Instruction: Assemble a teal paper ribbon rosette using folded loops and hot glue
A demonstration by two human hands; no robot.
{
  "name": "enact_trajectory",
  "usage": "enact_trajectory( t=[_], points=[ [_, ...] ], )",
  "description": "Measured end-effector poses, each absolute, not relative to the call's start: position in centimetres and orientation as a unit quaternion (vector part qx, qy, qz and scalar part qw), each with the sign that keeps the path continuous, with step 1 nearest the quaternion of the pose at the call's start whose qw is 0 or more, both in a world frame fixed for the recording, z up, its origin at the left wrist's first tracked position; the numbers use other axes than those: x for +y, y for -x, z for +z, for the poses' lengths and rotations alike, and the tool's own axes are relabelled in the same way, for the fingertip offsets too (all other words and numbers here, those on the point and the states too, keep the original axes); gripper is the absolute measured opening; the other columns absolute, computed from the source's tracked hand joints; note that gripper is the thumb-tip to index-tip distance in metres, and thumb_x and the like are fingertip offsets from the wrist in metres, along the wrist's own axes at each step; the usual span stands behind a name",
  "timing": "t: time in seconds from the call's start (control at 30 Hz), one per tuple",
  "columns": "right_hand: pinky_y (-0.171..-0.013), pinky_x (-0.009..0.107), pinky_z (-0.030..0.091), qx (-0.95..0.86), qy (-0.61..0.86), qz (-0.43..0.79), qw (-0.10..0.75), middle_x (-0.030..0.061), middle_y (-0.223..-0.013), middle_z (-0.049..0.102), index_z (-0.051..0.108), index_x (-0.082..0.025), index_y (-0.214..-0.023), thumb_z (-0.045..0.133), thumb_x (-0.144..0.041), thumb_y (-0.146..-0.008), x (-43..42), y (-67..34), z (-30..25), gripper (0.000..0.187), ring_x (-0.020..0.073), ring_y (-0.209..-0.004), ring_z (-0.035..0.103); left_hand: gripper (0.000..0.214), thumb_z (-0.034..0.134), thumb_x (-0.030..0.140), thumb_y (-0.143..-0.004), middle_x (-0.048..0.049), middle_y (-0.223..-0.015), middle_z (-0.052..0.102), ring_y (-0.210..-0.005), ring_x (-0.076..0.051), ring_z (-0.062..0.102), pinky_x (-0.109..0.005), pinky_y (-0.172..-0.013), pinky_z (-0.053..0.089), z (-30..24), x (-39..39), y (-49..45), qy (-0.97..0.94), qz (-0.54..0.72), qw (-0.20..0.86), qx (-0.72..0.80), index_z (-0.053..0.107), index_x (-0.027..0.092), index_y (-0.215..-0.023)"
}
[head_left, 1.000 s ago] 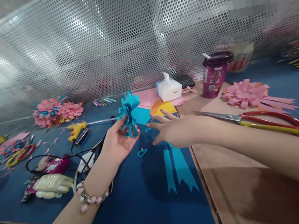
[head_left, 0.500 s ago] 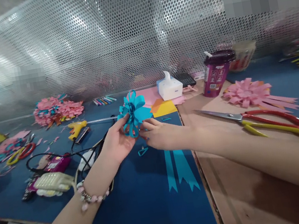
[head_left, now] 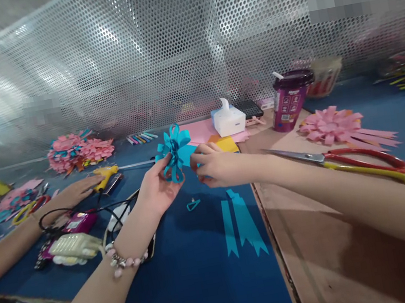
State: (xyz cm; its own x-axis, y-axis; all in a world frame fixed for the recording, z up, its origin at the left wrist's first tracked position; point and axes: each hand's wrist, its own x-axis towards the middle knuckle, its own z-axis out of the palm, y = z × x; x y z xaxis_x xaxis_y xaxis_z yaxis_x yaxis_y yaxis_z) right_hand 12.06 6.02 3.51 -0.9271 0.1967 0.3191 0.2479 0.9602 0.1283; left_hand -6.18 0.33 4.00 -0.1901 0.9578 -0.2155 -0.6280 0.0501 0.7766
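A blue paper flower (head_left: 174, 152) with looped petals is pinched upright in my left hand (head_left: 160, 187), its thumb at the flower's centre. My right hand (head_left: 215, 166) is just right of it, fingers closed, with bits of a small blue paper piece (head_left: 199, 165) showing between them. A flat blue paper (head_left: 187, 154) shows between flower and fingers; whether it is held is unclear. On the blue tabletop below lie a small folded blue loop (head_left: 193, 204) and notched blue paper ribbons (head_left: 247, 224).
From the left, a co-worker's hand (head_left: 83, 187) touches a yellow glue gun (head_left: 106, 178). Cables trail around a power strip (head_left: 75, 246). Large scissors (head_left: 359, 152), a pink paper flower (head_left: 333, 124), a purple cup (head_left: 290, 102) and a tissue box (head_left: 229, 120) stand or lie to the right.
My right hand has moved slightly right and up, apart from the flower. The flower has shifted a little left in my left hand. A co-worker's arm has reached in to the glue gun.
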Motion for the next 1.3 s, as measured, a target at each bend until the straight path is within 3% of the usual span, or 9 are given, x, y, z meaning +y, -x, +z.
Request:
enact_trajectory(
  t=[0.3,0.5,0.63,0.73,1.1,1.3],
  points=[
    [-0.094,0.045,0.029,-0.989,0.075,-0.002,0.128,0.0105,-0.122,0.056,0.075,-0.018,-0.086,0.066,-0.021,-0.083,6.5,-12.2,1.6,0.01,0.0298,-0.114,0.037,0.017,0.057,0.013,-0.086,-0.0005,-0.056,0.056,-0.055,-0.014,0.06,-0.025,-0.051,0.048,4.0,0.2,6.1,-0.218,0.644,0.627,0.38,0.059,0.013,-0.069],
    [-0.086,0.039,0.034,-0.985,0.114,0.023,0.126,0.0137,-0.108,0.057,0.073,-0.013,-0.085,0.065,-0.021,-0.082,6.2,-11.9,1.6,0.011,0.026,-0.1,0.042,0.018,0.053,0.011,-0.088,-0.002,-0.062,0.06,-0.056,-0.013,0.06,-0.024,-0.051,0.048,4.1,0.0,5.8,-0.226,0.637,0.631,0.38,0.059,0.012,-0.071],
    [-0.076,0.032,0.035,-0.988,0.125,0.034,0.086,0.0084,-0.089,0.059,0.07,-0.012,-0.083,0.059,-0.018,-0.085,6.0,-11.6,1.8,0.013,0.0184,-0.082,0.047,0.018,0.054,0.011,-0.087,-0.0023,-0.061,0.059,-0.058,-0.015,0.061,-0.025,-0.052,0.049,4.0,0.0,5.8,-0.228,0.637,0.626,0.388,0.059,0.012,-0.07],
    [-0.069,0.03,0.034,-0.988,0.14,0.035,0.06,0.0068,-0.087,0.06,0.069,-0.012,-0.082,0.057,-0.016,-0.084,5.7,-11.4,2.0,0.012,0.015,-0.074,0.048,0.015,0.054,0.011,-0.087,-0.0028,-0.063,0.06,-0.058,-0.015,0.061,-0.026,-0.051,0.049,4.0,0.0,5.8,-0.228,0.638,0.62,0.396,0.061,0.012,-0.073],
    [-0.069,0.031,0.035,-0.99,0.127,-0.054,0.033,0.0094,-0.093,0.061,0.069,-0.01,-0.086,0.054,-0.016,-0.086,4.8,-10.9,2.0,0.016,0.0167,-0.076,0.054,0.02,0.052,0.012,-0.087,-0.0009,-0.055,0.052,-0.052,-0.014,0.057,-0.024,-0.048,0.047,4.1,-0.1,5.4,-0.228,0.623,0.632,0.4,0.059,0.012,-0.068],
    [-0.066,0.028,0.035,-0.99,0.122,0.033,0.067,0.007,-0.086,0.06,0.066,-0.011,-0.079,0.057,-0.012,-0.08,5.6,-11.2,1.7,0.009,0.0143,-0.073,0.051,0.018,0.053,0.012,-0.087,-0.0008,-0.056,0.053,-0.053,-0.013,0.057,-0.024,-0.049,0.048,4.2,-0.2,5.4,-0.23,0.621,0.637,0.395,0.059,0.012,-0.07]
  ],
)
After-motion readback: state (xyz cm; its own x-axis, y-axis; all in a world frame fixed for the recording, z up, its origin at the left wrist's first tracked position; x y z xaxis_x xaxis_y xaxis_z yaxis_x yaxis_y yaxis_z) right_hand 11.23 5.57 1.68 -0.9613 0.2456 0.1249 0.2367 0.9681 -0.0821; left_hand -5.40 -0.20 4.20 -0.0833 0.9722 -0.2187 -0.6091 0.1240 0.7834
